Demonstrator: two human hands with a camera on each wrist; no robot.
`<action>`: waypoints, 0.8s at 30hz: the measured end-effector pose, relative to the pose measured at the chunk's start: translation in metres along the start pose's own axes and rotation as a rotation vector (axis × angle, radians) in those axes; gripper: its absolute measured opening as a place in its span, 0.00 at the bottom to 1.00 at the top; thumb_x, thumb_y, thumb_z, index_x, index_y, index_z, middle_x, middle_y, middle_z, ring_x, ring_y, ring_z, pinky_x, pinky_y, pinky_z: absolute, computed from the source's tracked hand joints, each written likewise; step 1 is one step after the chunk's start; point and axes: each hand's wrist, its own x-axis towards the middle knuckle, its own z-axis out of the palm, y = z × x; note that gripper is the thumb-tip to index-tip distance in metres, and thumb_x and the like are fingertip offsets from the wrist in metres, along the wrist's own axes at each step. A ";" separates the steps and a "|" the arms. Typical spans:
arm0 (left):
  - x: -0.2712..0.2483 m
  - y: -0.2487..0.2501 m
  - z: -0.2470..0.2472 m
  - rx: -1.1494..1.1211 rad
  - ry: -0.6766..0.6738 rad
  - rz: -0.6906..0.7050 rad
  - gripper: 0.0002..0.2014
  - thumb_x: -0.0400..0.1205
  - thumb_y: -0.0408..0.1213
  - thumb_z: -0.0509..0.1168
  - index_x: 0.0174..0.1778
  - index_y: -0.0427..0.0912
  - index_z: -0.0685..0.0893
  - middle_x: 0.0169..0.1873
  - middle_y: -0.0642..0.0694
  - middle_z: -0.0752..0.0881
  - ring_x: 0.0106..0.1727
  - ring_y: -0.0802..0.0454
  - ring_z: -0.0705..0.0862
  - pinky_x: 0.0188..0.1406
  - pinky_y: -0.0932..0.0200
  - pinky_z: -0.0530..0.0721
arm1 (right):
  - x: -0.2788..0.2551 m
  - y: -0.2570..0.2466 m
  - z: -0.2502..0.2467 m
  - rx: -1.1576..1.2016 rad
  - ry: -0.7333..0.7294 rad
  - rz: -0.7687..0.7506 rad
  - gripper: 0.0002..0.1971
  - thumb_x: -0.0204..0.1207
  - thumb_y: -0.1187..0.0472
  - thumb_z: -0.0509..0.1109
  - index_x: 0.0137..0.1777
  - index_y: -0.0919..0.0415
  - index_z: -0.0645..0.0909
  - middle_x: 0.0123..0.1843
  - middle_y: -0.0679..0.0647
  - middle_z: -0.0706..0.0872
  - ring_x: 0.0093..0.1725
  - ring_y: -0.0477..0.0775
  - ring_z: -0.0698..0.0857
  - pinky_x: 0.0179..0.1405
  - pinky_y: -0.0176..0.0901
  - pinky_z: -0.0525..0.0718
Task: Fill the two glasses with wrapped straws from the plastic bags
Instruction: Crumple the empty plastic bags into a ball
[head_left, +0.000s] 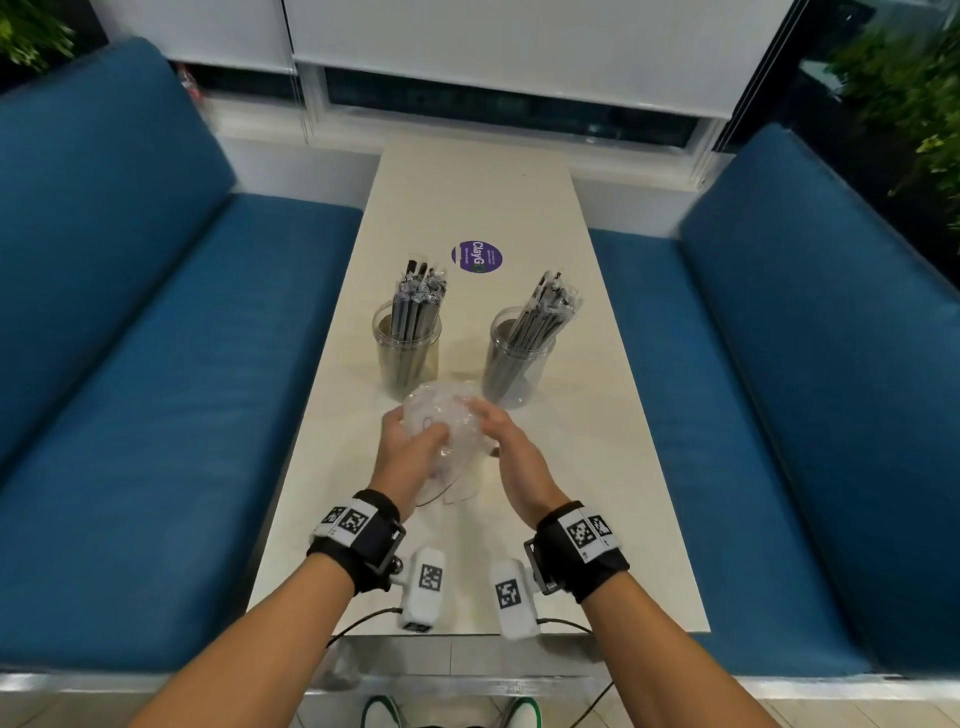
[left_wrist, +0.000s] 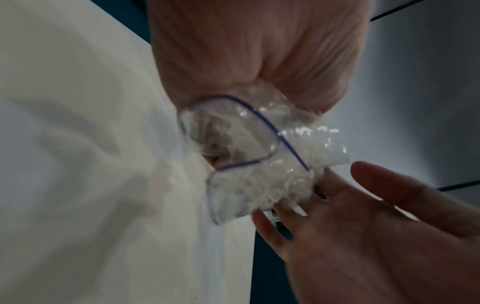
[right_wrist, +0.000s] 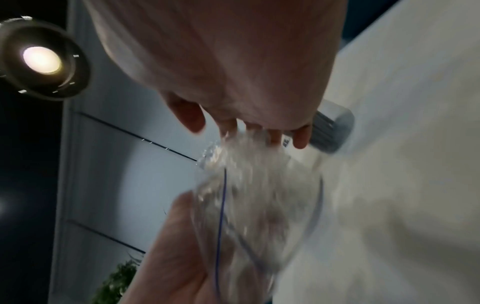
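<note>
Two clear glasses stand mid-table in the head view, the left glass (head_left: 408, 353) and the right glass (head_left: 517, 364), each packed with upright wrapped dark straws (head_left: 415, 301). Just in front of them is a crumpled clear plastic bag (head_left: 449, 423) with a blue zip line (left_wrist: 275, 129), held between both hands above the table. My left hand (head_left: 410, 449) grips it, fingers curled round the bunched plastic (left_wrist: 254, 176). My right hand (head_left: 506, 441) lies against its other side with spread, fairly straight fingers (left_wrist: 389, 185). The bag (right_wrist: 259, 195) looks blurred in the right wrist view.
The long cream table (head_left: 467, 182) carries a round purple sticker (head_left: 476, 256) behind the glasses. Blue padded benches run along both sides (head_left: 156, 364) (head_left: 779, 389). A window with white blinds closes the far end. One glass (right_wrist: 333, 131) shows past my right fingertips.
</note>
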 end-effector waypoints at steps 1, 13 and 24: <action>0.004 -0.001 -0.003 0.021 0.018 0.005 0.18 0.83 0.26 0.69 0.68 0.45 0.80 0.57 0.40 0.89 0.54 0.43 0.90 0.51 0.48 0.89 | 0.002 -0.001 -0.005 -0.216 0.013 -0.054 0.22 0.79 0.51 0.65 0.74 0.46 0.84 0.78 0.51 0.77 0.80 0.55 0.72 0.82 0.54 0.71; -0.002 0.002 -0.017 -0.036 -0.234 -0.263 0.19 0.85 0.48 0.77 0.70 0.47 0.88 0.66 0.38 0.90 0.63 0.34 0.90 0.54 0.26 0.92 | 0.016 -0.006 -0.014 -0.391 0.357 -0.405 0.11 0.75 0.65 0.80 0.48 0.50 0.83 0.53 0.53 0.86 0.52 0.36 0.82 0.53 0.27 0.77; 0.003 0.025 -0.011 -0.262 0.012 -0.158 0.23 0.94 0.33 0.61 0.83 0.57 0.71 0.64 0.38 0.87 0.56 0.40 0.90 0.38 0.47 0.90 | -0.025 0.008 0.020 -0.462 -0.008 -0.368 0.29 0.83 0.60 0.72 0.83 0.46 0.72 0.79 0.43 0.80 0.76 0.36 0.78 0.74 0.26 0.74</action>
